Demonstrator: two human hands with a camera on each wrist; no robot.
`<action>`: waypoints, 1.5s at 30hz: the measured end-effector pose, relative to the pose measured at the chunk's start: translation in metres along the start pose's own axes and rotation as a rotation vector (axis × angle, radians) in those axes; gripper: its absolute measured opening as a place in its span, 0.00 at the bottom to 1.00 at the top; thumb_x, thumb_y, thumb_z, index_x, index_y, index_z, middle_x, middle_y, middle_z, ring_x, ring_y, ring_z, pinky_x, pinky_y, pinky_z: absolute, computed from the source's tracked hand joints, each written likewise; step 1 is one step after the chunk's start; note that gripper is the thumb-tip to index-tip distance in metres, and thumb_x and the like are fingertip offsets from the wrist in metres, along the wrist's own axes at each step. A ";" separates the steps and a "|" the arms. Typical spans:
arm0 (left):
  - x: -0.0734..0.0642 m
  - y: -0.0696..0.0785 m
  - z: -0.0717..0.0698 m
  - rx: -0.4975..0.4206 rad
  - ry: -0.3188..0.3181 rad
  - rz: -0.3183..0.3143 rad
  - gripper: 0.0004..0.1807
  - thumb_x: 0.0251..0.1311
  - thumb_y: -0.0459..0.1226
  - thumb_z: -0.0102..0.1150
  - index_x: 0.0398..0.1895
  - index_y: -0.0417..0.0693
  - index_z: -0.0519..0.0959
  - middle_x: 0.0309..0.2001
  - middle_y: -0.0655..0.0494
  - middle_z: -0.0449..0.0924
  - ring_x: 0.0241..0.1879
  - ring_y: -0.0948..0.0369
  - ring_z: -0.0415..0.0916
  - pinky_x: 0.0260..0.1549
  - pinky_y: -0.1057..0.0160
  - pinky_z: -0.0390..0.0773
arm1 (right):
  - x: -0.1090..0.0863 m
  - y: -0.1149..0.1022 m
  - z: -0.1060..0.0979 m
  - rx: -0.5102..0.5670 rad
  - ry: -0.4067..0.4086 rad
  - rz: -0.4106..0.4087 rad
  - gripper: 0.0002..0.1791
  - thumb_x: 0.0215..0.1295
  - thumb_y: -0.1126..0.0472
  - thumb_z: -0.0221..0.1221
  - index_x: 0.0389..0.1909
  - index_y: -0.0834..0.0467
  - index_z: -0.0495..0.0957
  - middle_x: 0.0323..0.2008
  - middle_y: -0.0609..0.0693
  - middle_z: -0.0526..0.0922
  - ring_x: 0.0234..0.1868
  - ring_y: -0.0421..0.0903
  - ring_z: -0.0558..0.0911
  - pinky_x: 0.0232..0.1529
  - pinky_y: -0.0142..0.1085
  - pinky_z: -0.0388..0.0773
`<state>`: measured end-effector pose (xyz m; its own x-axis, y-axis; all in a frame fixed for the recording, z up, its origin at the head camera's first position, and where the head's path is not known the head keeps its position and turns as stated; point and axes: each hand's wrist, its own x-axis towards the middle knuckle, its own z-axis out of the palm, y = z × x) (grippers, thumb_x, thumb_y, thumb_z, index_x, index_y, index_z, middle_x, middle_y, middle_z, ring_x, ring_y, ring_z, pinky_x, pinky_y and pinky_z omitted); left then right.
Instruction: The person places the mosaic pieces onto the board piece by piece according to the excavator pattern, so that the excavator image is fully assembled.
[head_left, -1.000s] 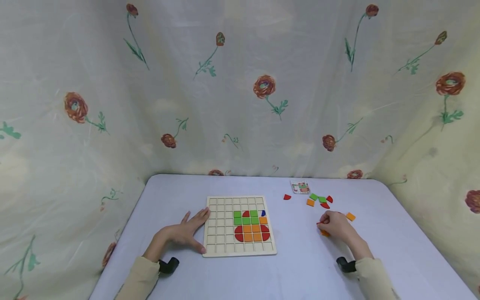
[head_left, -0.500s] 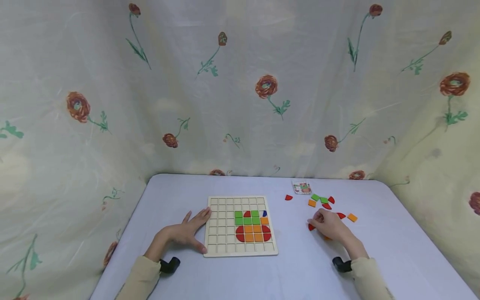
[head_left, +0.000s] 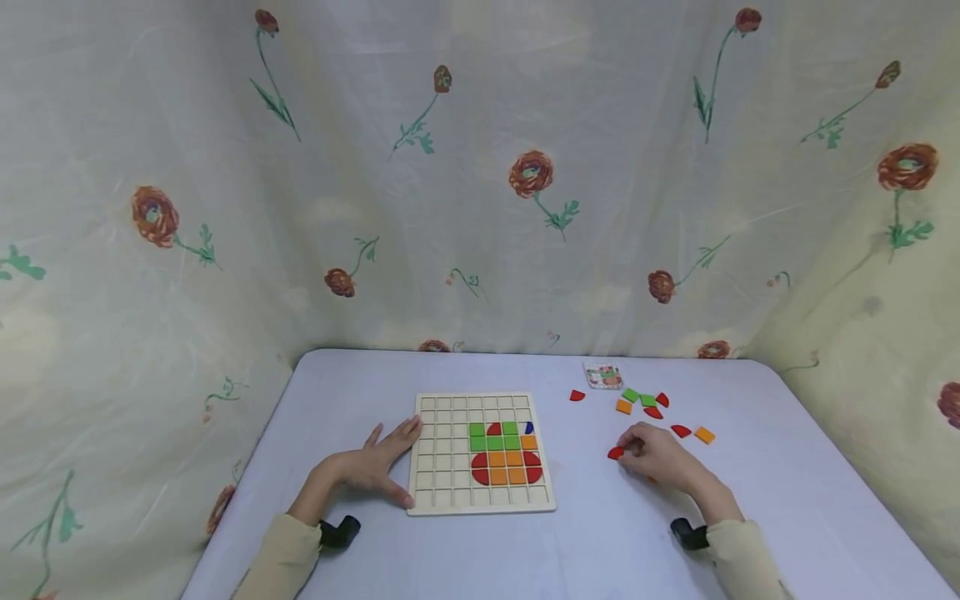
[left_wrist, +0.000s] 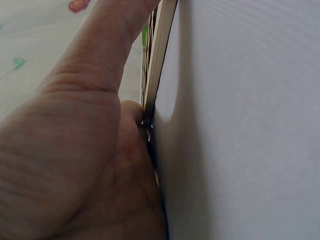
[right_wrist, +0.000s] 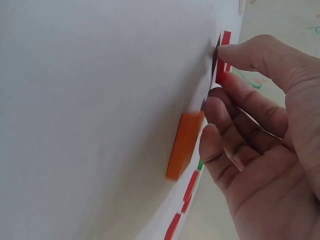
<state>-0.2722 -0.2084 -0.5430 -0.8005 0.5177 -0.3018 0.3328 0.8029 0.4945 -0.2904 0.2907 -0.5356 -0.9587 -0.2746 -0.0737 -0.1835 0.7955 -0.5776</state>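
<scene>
My left hand (head_left: 371,471) lies with spread fingers along the left edge of a wooden grid board (head_left: 438,479), thumb at its near corner. Green, red, orange and blue flat pieces fill several squares on the board's right half. Right of the board, my right hand (head_left: 660,458) pinches a red quarter-circle piece (head_left: 616,452) between thumb and index finger, close to the table. The right wrist view shows that red piece (right_wrist: 220,72) tilted on edge, its other fingers loosely curled. An orange square piece (right_wrist: 185,145) lies beneath this hand, mostly hidden in the head view.
Beyond the right hand lie loose pieces: a red quarter circle (head_left: 681,431), orange squares (head_left: 704,435), green squares (head_left: 631,395) and more red ones. A printed pattern card (head_left: 603,376) rests near the table's back edge. A flowered curtain (head_left: 480,208) surrounds the white table (head_left: 570,542).
My right hand has moved left with the red quarter-circle piece, uncovering another red quarter circle behind it. The left hand stays on the board's edge.
</scene>
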 end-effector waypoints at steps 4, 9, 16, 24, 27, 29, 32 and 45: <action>-0.001 0.000 0.000 -0.001 0.002 -0.005 0.71 0.37 0.67 0.69 0.78 0.50 0.37 0.79 0.57 0.28 0.78 0.56 0.27 0.72 0.42 0.24 | 0.005 -0.010 0.005 0.023 0.003 -0.002 0.11 0.58 0.60 0.65 0.41 0.56 0.79 0.34 0.46 0.79 0.34 0.43 0.73 0.31 0.30 0.75; -0.002 0.000 -0.001 -0.008 0.007 -0.004 0.71 0.37 0.66 0.69 0.78 0.50 0.38 0.79 0.56 0.29 0.78 0.55 0.27 0.72 0.41 0.24 | 0.021 -0.035 0.016 0.070 0.016 -0.072 0.11 0.59 0.58 0.66 0.42 0.54 0.80 0.34 0.45 0.80 0.36 0.43 0.74 0.33 0.29 0.76; -0.001 0.000 -0.001 -0.014 0.008 0.004 0.71 0.38 0.66 0.69 0.78 0.50 0.37 0.79 0.56 0.29 0.78 0.55 0.27 0.72 0.41 0.25 | 0.059 -0.088 0.035 0.082 0.007 -0.207 0.10 0.59 0.56 0.66 0.41 0.51 0.82 0.36 0.42 0.82 0.37 0.42 0.76 0.34 0.30 0.76; 0.001 -0.002 -0.001 0.004 0.006 0.004 0.71 0.38 0.66 0.69 0.78 0.50 0.37 0.79 0.57 0.28 0.78 0.56 0.27 0.72 0.42 0.25 | 0.105 -0.137 0.067 0.094 -0.055 -0.252 0.09 0.61 0.57 0.65 0.41 0.52 0.83 0.36 0.43 0.82 0.36 0.42 0.76 0.35 0.31 0.78; 0.001 -0.001 -0.002 0.006 0.005 0.003 0.71 0.38 0.66 0.69 0.78 0.50 0.37 0.79 0.57 0.28 0.78 0.56 0.27 0.72 0.42 0.25 | 0.117 -0.146 0.076 0.078 -0.085 -0.261 0.09 0.62 0.56 0.65 0.41 0.54 0.83 0.35 0.43 0.81 0.35 0.42 0.76 0.37 0.31 0.77; 0.000 -0.001 -0.002 0.014 0.004 0.002 0.70 0.38 0.66 0.69 0.78 0.50 0.37 0.79 0.57 0.28 0.78 0.56 0.27 0.72 0.42 0.25 | 0.123 -0.150 0.082 0.062 -0.106 -0.253 0.09 0.62 0.56 0.64 0.42 0.54 0.83 0.35 0.44 0.81 0.35 0.42 0.76 0.37 0.32 0.78; 0.000 -0.001 -0.002 0.016 0.005 0.000 0.70 0.39 0.66 0.69 0.78 0.50 0.37 0.79 0.56 0.29 0.78 0.56 0.28 0.72 0.42 0.25 | 0.128 -0.154 0.087 0.052 -0.132 -0.228 0.10 0.63 0.56 0.63 0.43 0.54 0.82 0.36 0.44 0.80 0.35 0.43 0.76 0.40 0.33 0.78; 0.000 0.001 -0.002 0.004 -0.003 0.000 0.70 0.39 0.65 0.70 0.78 0.50 0.37 0.79 0.56 0.28 0.78 0.56 0.27 0.72 0.42 0.26 | 0.134 -0.160 0.092 0.055 -0.184 -0.213 0.08 0.63 0.59 0.63 0.42 0.54 0.83 0.38 0.45 0.80 0.37 0.44 0.76 0.43 0.34 0.79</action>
<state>-0.2725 -0.2082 -0.5404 -0.7986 0.5191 -0.3044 0.3351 0.8037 0.4917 -0.3692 0.0772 -0.5275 -0.8434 -0.5299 -0.0887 -0.3599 0.6798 -0.6390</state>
